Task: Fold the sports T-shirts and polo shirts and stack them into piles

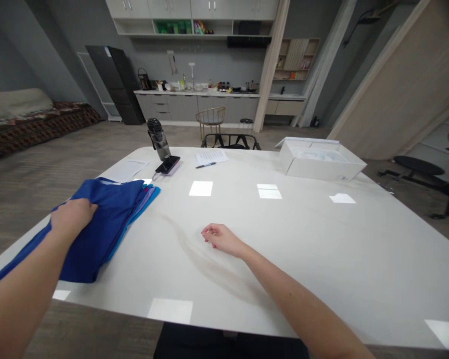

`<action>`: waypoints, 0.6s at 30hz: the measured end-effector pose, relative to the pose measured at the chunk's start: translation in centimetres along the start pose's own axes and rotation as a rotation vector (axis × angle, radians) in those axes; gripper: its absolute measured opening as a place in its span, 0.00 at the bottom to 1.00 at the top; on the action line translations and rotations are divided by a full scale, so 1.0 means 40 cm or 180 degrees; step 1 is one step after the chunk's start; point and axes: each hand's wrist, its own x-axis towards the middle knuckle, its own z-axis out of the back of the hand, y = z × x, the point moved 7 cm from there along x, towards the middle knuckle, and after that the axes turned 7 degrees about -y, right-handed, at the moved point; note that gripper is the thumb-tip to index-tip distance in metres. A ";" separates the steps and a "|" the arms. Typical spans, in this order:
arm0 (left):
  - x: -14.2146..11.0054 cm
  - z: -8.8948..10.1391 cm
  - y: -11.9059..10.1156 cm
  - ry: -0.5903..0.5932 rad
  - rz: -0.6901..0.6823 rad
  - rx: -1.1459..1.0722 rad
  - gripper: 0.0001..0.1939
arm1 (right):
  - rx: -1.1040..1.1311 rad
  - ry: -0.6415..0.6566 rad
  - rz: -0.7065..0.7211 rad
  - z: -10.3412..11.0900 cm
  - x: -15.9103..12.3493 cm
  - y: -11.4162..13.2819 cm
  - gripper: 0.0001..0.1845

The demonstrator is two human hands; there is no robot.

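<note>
A stack of folded blue cloth (101, 232) lies at the left of the white table (322, 249), with lighter blue and purple layers showing along its right edge. My left hand (73, 217) is on top of the stack, its fingers curled into the dark blue fabric. My right hand (222, 238) rests on the bare tabletop to the right of the stack. Its fingers are loosely curled and it touches nothing else.
Behind the cloth stand a black-lidded water bottle (159, 139) and a phone (167, 164). Papers (211, 157) with a pen (205, 165) lie nearby. An open white box (322, 159) sits at the far right. Chairs stand beyond the table.
</note>
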 end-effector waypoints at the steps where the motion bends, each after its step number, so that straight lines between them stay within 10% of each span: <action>1: -0.009 0.012 -0.007 -0.0079 -0.0074 0.0383 0.21 | -0.0008 -0.0007 0.0015 0.017 -0.013 0.004 0.13; 5: -0.073 0.090 -0.086 -0.0712 -0.0295 0.0540 0.20 | -0.0018 -0.0131 0.0011 0.089 -0.046 0.011 0.14; 10: -0.256 0.230 -0.365 -0.1735 -0.1081 -0.1302 0.07 | 0.0046 -0.0278 -0.0074 0.170 -0.061 0.008 0.17; 18: -0.717 0.280 -0.895 -0.0449 -0.2417 -0.4159 0.10 | 0.0670 -0.1288 -0.0143 0.346 -0.124 0.015 0.25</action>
